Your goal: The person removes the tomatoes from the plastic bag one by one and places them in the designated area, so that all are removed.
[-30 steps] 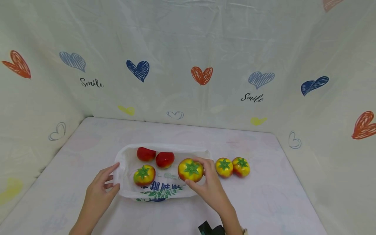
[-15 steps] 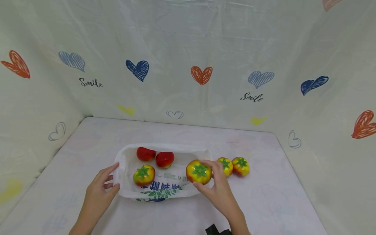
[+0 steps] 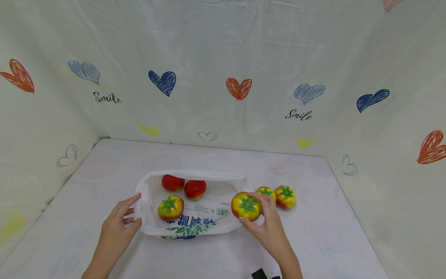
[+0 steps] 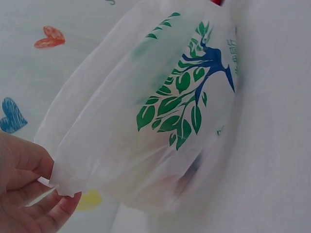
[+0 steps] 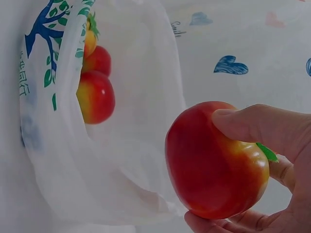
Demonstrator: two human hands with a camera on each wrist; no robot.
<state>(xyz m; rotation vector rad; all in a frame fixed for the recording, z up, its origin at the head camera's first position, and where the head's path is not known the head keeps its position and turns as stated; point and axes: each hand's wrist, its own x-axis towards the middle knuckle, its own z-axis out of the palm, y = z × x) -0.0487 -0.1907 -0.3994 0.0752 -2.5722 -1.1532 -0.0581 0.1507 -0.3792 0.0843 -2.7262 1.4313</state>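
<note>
A white plastic bag [image 3: 223, 228] with green leaf print lies with its mouth open on the table. Inside it are two red tomatoes [image 3: 195, 189] and a yellow-red tomato [image 3: 170, 208] with a green star-shaped top. My left hand [image 3: 120, 223] pinches the bag's left rim; the left wrist view shows plastic between its fingers. My right hand [image 3: 267, 221] grips another tomato [image 3: 245, 206] between thumb and fingers, above the bag's right end. In the right wrist view, this tomato [image 5: 211, 160] shows its red underside, apart from the bag.
Two yellow-red tomatoes, one partly behind my right hand and one farther right [image 3: 285, 197], sit on the table just right of the bag. A white cloth wall [image 3: 209, 116] printed with hearts stands around the white table [image 3: 195, 257].
My right hand has moved right with its tomato, from over the bag's inside to its right end, partly covering a table tomato. My left hand and the bag have stayed put.
</note>
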